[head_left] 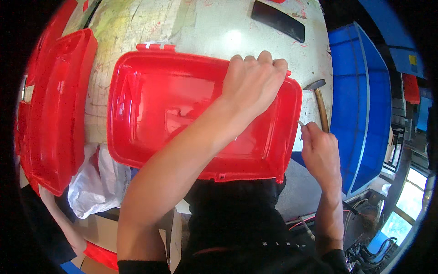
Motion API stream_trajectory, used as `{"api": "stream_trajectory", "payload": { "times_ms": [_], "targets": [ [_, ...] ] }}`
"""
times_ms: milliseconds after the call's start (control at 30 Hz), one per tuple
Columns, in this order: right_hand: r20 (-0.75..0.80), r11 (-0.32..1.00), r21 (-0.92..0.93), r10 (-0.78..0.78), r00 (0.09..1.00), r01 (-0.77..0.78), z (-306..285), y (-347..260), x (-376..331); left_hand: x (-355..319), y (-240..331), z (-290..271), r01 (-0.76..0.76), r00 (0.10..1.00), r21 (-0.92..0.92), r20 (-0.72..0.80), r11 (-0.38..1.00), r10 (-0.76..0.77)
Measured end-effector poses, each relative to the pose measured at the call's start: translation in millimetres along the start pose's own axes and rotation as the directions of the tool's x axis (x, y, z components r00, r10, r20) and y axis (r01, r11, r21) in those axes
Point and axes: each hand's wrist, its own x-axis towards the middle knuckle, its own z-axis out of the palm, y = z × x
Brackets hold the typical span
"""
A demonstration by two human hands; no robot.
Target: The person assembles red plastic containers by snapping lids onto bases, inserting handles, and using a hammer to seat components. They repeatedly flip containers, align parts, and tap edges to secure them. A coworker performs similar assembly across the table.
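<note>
A shallow red plastic box [164,105], with hinge lugs on its far edge, lies with its hollow side up. My left arm crosses over it, and my left hand [255,80] is closed around the far rim near the right corner. Just beyond the box's right wall, my right hand [319,148] is closed on a small tool with a thin pale tip [300,123]. That tip points at the right rim; the fingers hide the rest, so its exact kind is unclear. A hammer [322,107] with a wooden handle lies beside the right hand.
A black phone [278,20] lies at the table's far side. Along the right edge stands a tall blue crate [362,109]. Other red plastic shells [61,105] are at the left, above a white plastic bag [98,185]. Another person's forearm [64,223] shows at lower left.
</note>
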Motion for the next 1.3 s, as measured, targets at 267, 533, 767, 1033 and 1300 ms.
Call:
{"api": "stream_trajectory", "payload": {
  "times_ms": [267, 533, 767, 1033, 1300],
  "targets": [
    [0.039, 0.999, -0.049, 0.002, 0.999, 0.000, 12, -8, -48, 3, -2, 2, -0.003, 1.000, -0.027, -0.015, 1.000, 0.003],
    [-0.011, 0.992, 0.123, 0.021, 1.000, -0.019, -5, -21, -53, 6, -5, 3, -0.012, 1.000, -0.028, -0.029, 1.000, 0.011],
    [-0.241, 0.948, 0.150, -0.239, 0.940, 0.280, 40, 12, -8, 5, -14, -9, -0.016, 1.000, -0.067, 0.017, 0.998, 0.018],
    [-0.234, 0.691, 0.717, 0.367, 0.900, -0.096, 42, 70, -82, 46, -10, -110, -0.051, 0.867, 0.088, 0.498, 0.995, 0.001],
    [-0.232, 0.525, 0.846, 0.197, 0.952, 0.097, 55, 91, -93, -57, 50, -145, -0.394, 0.860, 0.242, -0.243, 0.886, 0.449]
  ]
}}
